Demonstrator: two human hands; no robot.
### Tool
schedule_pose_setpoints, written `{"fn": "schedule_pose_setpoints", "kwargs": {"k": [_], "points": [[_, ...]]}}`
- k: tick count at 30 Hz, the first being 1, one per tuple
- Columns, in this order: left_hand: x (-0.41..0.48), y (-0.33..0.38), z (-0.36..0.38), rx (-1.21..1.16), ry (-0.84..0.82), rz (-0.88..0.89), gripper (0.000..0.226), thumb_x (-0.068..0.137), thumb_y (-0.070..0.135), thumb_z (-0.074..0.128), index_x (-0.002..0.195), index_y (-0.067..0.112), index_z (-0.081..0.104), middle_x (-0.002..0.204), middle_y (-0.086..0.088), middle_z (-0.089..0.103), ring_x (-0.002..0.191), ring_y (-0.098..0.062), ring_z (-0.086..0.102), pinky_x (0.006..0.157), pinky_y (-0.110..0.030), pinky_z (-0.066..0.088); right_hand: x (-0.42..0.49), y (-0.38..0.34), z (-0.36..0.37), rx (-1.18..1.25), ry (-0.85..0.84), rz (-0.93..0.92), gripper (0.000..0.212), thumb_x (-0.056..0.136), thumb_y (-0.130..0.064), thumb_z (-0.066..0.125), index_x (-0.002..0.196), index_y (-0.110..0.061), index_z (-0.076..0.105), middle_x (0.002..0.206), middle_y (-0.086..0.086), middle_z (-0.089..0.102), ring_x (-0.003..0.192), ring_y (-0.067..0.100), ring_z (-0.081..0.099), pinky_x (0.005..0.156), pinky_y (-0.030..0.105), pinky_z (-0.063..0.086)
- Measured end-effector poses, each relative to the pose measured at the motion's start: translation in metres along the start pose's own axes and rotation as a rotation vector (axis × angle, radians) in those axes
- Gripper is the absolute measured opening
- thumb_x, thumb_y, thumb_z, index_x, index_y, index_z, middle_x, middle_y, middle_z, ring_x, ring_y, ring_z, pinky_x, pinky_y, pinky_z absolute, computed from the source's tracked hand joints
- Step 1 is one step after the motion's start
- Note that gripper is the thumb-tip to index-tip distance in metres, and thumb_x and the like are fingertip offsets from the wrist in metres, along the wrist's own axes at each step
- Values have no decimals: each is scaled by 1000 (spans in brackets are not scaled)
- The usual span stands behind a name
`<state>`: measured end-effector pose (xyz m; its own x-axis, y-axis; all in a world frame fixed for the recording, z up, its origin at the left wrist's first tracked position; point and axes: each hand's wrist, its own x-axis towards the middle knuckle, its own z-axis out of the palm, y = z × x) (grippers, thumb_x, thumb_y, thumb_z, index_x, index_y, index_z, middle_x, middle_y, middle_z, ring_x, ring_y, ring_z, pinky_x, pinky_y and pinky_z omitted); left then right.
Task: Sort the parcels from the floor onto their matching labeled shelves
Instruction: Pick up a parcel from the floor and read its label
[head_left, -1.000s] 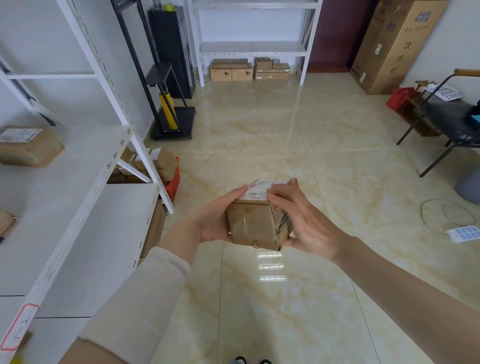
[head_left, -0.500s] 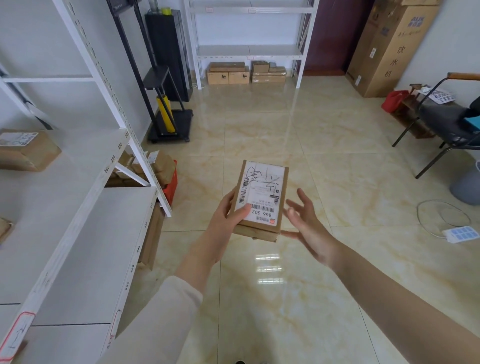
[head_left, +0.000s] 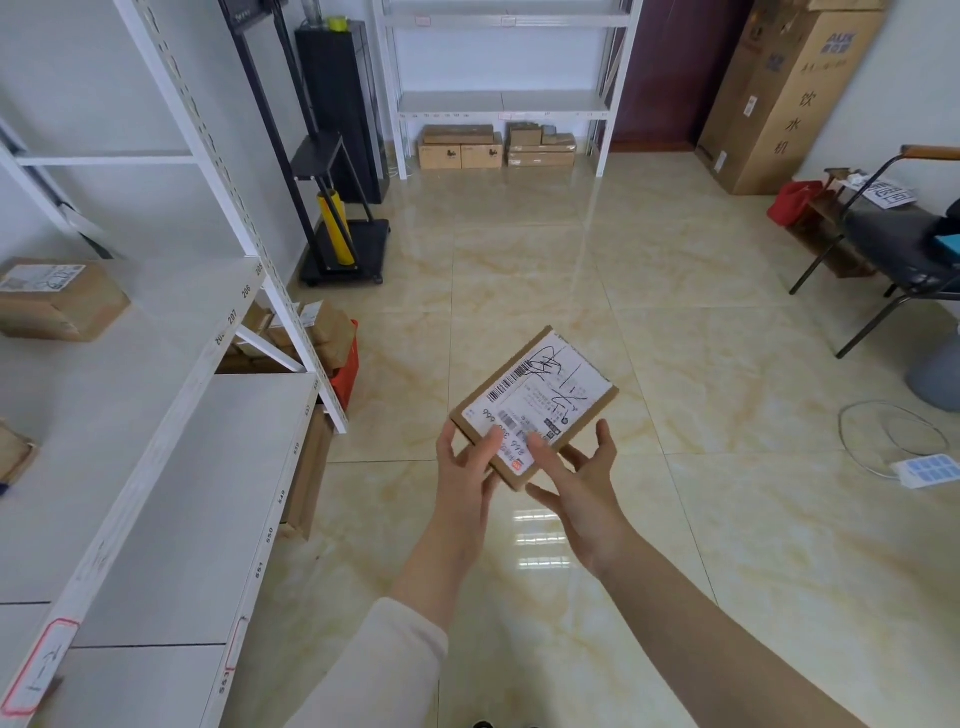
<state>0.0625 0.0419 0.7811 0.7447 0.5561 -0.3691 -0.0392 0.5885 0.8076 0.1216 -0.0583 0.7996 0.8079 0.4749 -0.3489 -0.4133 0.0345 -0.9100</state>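
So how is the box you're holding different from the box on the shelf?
The held parcel is thin and flat; the shelf parcel is chunkier. The held one is tilted up in both hands, left hand and right hand; the shelf one lies flat, untouched. Both are brown cardboard with a white label on top.

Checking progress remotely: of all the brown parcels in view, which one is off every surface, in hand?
The flat parcel with its white label up, held between the left hand and right hand; the parcel on the left shelf rests there.
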Motion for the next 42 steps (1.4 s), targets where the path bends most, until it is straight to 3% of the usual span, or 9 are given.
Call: {"fn": "schedule_pose_setpoints", "kwargs": {"k": [5, 10, 16, 19, 23, 26, 31, 36, 42], "points": [[23, 52, -32, 192, -132, 124, 65, 82, 14, 62, 142, 23, 39, 113, 0, 71, 99, -17, 71, 85, -35, 58, 5, -34, -25, -192, 117, -153, 95, 84, -26, 67, 152, -29, 1, 148, 3, 37, 129, 17, 45, 98, 33, 36], [32, 93, -37, 631, -407, 13, 81, 63, 27, 70, 133, 49, 35, 108, 0, 68, 83, -11, 72, 65, -25, 58, 13, -69, -36, -592, -267, -239, 43, 86, -33, 64, 122, -48, 46, 153, -10, 37, 137, 4, 33, 104, 25, 28], [38, 109, -20, 872, -514, -78, 77, 66, 34, 71, 138, 30, 44, 93, 0, 72, 85, -16, 70, 67, -24, 57, 16, -65, -27, -599, -534, -62, 64, 58, -54, 68, 120, -47, 52, 129, -11, 61, 117, 12, 59, 95, 30, 46], [31, 103, -19, 743, -413, 16, 62, 82, 31, 64, 141, 24, 44, 98, 2, 70, 94, -18, 66, 83, -31, 54, 15, -49, -30, -421, -469, -77, 57, 64, -40, 72, 120, -40, 57, 126, -2, 64, 111, 14, 64, 92, 32, 49], [9, 63, -14, 434, -95, 259, 69, 78, 56, 54, 141, 38, 35, 145, -1, 46, 134, -21, 43, 111, -47, 33, 9, -26, -31, -202, -252, -126, 62, 74, -34, 64, 135, -29, 52, 131, 2, 63, 118, 22, 61, 93, 36, 51], [-8, 30, 3, 337, -85, 211, 71, 77, 58, 52, 143, 38, 32, 145, 3, 47, 131, -17, 48, 109, -46, 38, 4, -13, -26, -64, -140, -157, 62, 77, -36, 62, 137, -28, 51, 130, 1, 64, 122, 23, 59, 95, 38, 52], [-20, 3, 16, 182, -83, 254, 46, 91, 26, 53, 136, 30, 43, 133, 5, 59, 114, -5, 62, 91, -26, 52, -2, 0, -20, 50, 4, -179, 62, 74, -40, 67, 133, -26, 55, 127, 3, 66, 119, 24, 62, 98, 46, 51], [-24, -3, 25, 179, -35, 243, 42, 95, 16, 49, 137, 23, 46, 127, 6, 60, 106, -1, 61, 75, -13, 52, -7, 9, -17, 143, 69, -173, 38, 93, -28, 55, 130, -20, 58, 128, 8, 66, 120, 28, 60, 100, 47, 49], [-23, -11, 32, 127, 57, 269, 39, 99, 22, 40, 137, 26, 43, 140, 2, 52, 118, -5, 54, 85, -11, 51, -7, 14, -13, 121, 36, -200, 82, 73, -65, 58, 143, -24, 46, 144, 0, 54, 133, 17, 49, 115, 47, 33]]}}
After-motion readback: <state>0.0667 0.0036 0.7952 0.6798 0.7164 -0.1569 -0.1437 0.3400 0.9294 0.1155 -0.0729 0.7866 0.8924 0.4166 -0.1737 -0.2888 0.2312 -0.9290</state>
